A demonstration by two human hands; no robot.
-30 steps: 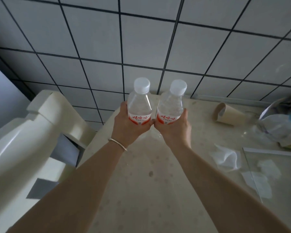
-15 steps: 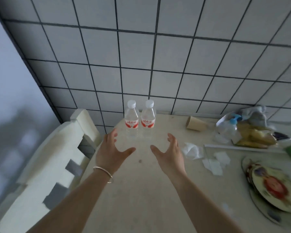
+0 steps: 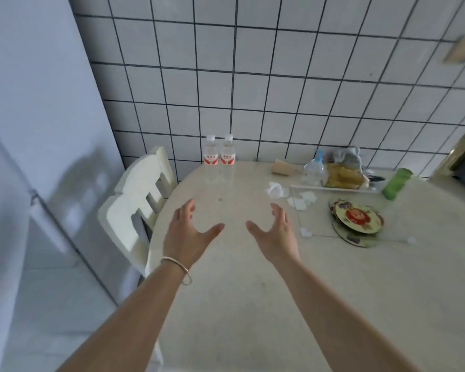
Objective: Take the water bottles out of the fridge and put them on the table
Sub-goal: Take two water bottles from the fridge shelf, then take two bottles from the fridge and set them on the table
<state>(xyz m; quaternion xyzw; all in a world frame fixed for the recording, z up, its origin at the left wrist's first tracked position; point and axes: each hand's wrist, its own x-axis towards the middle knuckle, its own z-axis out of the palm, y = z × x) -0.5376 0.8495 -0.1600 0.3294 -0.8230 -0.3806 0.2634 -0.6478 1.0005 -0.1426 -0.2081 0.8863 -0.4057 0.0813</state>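
Two clear water bottles with white caps and red labels stand upright side by side at the far edge of the round beige table (image 3: 253,304), by the tiled wall: the left bottle (image 3: 210,155) and the right bottle (image 3: 228,155). My left hand (image 3: 188,234), with a bracelet on its wrist, and my right hand (image 3: 275,234) hover over the table well short of the bottles. Both hands hold nothing and their fingers are spread.
A white chair (image 3: 134,208) stands at the table's left side. On the right of the table lie a tipped paper cup (image 3: 281,167), a blue-capped bottle (image 3: 313,167), crumpled tissues (image 3: 274,189), a bag of food (image 3: 344,177), a green can (image 3: 395,183) and decorated plates (image 3: 356,221).
One second ago each hand gripped a bottle. The hands set both bottles down by the wall, let go and drew back toward me with fingers spread.
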